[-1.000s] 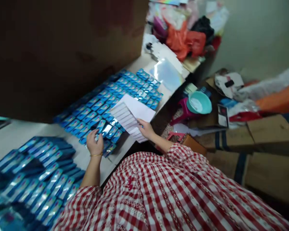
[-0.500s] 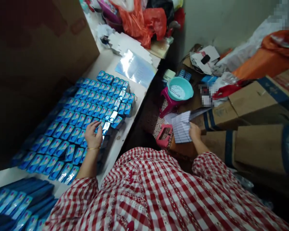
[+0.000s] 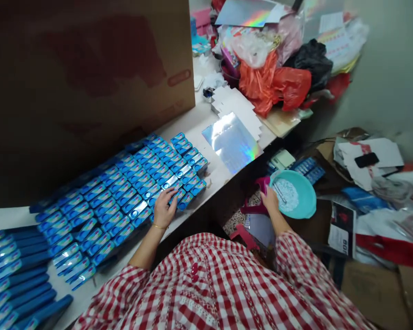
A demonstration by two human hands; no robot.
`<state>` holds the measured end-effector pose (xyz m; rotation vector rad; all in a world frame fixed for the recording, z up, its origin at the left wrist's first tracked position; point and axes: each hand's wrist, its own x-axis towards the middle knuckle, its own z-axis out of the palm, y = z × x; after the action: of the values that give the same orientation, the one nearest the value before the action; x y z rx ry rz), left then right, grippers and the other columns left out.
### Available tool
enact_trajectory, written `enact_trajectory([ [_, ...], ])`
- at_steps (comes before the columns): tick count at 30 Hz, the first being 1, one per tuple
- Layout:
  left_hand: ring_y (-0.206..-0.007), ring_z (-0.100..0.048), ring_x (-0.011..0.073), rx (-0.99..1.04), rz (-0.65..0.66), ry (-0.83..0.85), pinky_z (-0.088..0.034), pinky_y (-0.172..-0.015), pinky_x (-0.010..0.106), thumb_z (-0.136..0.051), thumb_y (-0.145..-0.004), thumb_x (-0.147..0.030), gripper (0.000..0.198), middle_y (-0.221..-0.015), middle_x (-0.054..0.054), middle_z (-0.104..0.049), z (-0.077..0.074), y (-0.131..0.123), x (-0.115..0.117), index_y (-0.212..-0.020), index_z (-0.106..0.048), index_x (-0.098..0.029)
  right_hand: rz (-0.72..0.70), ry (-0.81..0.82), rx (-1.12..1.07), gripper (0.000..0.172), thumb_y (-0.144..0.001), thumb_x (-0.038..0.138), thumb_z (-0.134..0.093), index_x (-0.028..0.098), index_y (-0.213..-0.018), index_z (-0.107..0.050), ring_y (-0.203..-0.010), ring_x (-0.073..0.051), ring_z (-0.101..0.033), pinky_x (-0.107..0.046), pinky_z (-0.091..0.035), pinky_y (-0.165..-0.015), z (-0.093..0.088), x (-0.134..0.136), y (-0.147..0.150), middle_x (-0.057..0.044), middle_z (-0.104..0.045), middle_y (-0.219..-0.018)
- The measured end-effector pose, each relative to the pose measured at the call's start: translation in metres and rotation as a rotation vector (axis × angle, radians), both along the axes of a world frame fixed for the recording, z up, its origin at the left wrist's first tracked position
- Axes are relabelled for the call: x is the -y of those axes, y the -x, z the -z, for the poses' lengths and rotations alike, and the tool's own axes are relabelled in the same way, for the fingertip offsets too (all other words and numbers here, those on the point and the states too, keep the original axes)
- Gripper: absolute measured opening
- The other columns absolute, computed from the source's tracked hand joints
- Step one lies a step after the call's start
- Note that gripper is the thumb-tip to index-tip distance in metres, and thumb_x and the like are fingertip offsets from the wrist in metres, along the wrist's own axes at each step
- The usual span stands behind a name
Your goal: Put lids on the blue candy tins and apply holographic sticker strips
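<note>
My left hand (image 3: pixel 164 210) rests with its fingers on rows of flat blue blister packets (image 3: pixel 124 195) laid out on a white table top (image 3: pixel 201 123). It wears a thin gold bangle. I cannot see a single packet lifted in it. My right hand (image 3: pixel 270 200) is off the table, low and beside a teal plastic basin (image 3: pixel 292 195) and a magenta stool (image 3: pixel 248 208). No sheet shows in that hand. Long blue boxes (image 3: pixel 17 275) lie stacked at the lower left. Red-and-white gingham sleeves cover both my forearms.
A big cardboard box (image 3: pixel 89 68) stands along the table's far side. On the table lie a holographic sheet (image 3: pixel 232 142) and white die-cut card (image 3: pixel 236 107). Red plastic bags (image 3: pixel 271 85) are heaped beyond. Cardboard cartons and papers crowd the floor at right.
My right hand has dropped down by the basin, and the white printed sheet it held no longer shows. My left hand stays on the packets. The view has swung, showing more of the table's far end.
</note>
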<state>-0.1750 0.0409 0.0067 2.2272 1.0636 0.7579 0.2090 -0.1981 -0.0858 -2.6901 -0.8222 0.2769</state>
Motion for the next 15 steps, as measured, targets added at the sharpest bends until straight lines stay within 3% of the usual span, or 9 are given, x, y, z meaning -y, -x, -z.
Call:
enact_trajectory([
  [2, -0.100, -0.061, 0.0217, -0.031, -0.007, 0.028, -0.048, -0.091, 0.041, -0.049, -0.084, -0.033, 0.026, -0.106, 0.010, -0.065, -0.003, -0.002, 0.005, -0.096, -0.067, -0.018, -0.056, -0.040, -0.001, 0.049, -0.081, 0.034, -0.048, 0.013, -0.125, -0.050, -0.124, -0.026, -0.045, -0.039, -0.036, -0.103, 0.002, -0.084, -0.027, -0.016, -0.051, -0.131],
  [4, -0.101, -0.062, 0.0220, -0.064, -0.061, 0.052, -0.048, -0.091, 0.041, -0.049, -0.084, -0.034, 0.026, -0.106, 0.010, -0.065, -0.006, 0.005, 0.008, -0.095, -0.067, -0.019, -0.040, -0.046, -0.014, 0.058, -0.080, 0.034, -0.056, 0.010, -0.131, -0.043, -0.128, -0.028, -0.039, -0.040, -0.032, -0.106, -0.005, -0.155, -0.055, -0.017, -0.046, -0.136],
  [7, -0.101, -0.062, 0.0227, -0.108, -0.211, 0.079, -0.049, -0.091, 0.041, -0.049, -0.083, -0.036, 0.026, -0.106, 0.009, -0.066, -0.007, 0.022, 0.015, -0.094, -0.067, -0.020, 0.055, -0.016, -0.048, 0.074, -0.076, 0.035, -0.065, 0.012, -0.139, -0.032, -0.134, -0.031, -0.029, -0.046, -0.025, -0.108, -0.016, -0.219, -0.095, -0.019, -0.037, -0.143],
  [9, -0.100, -0.062, 0.0237, -0.137, -0.306, 0.094, -0.050, -0.090, 0.042, -0.051, -0.082, -0.038, 0.026, -0.104, 0.009, -0.067, -0.006, 0.033, 0.021, -0.092, -0.068, -0.022, 0.153, 0.060, -0.111, 0.088, -0.070, 0.036, -0.071, 0.014, -0.142, -0.026, -0.134, -0.035, -0.026, -0.052, -0.025, -0.106, -0.015, -0.234, -0.116, -0.021, -0.035, -0.144],
  [11, -0.099, -0.063, 0.0248, -0.155, -0.374, 0.111, -0.051, -0.088, 0.043, -0.052, -0.080, -0.040, 0.025, -0.102, 0.009, -0.068, -0.004, 0.040, 0.027, -0.090, -0.068, -0.023, 0.225, 0.135, -0.138, 0.089, -0.066, 0.033, -0.074, 0.014, -0.141, -0.029, -0.129, -0.038, -0.033, -0.054, -0.028, -0.102, -0.008, -0.236, -0.131, -0.023, -0.042, -0.137],
  [13, -0.097, -0.064, 0.0254, -0.153, -0.419, 0.127, -0.051, -0.088, 0.044, -0.052, -0.079, -0.041, 0.025, -0.100, 0.009, -0.068, -0.002, 0.040, 0.031, -0.088, -0.069, -0.024, 0.176, 0.123, -0.117, 0.068, -0.068, 0.029, -0.069, 0.010, -0.129, -0.046, -0.117, -0.036, -0.046, -0.051, -0.035, -0.096, -0.003, -0.231, -0.139, -0.024, -0.054, -0.123],
  [15, -0.097, -0.064, 0.0253, -0.135, -0.445, 0.141, -0.051, -0.089, 0.044, -0.052, -0.079, -0.041, 0.026, -0.100, 0.009, -0.069, -0.003, 0.033, 0.031, -0.087, -0.069, -0.024, -0.018, 0.021, -0.079, 0.042, -0.074, 0.030, -0.058, 0.007, -0.110, -0.059, -0.102, -0.033, -0.056, -0.047, -0.041, -0.088, -0.006, -0.224, -0.143, -0.024, -0.061, -0.109],
])
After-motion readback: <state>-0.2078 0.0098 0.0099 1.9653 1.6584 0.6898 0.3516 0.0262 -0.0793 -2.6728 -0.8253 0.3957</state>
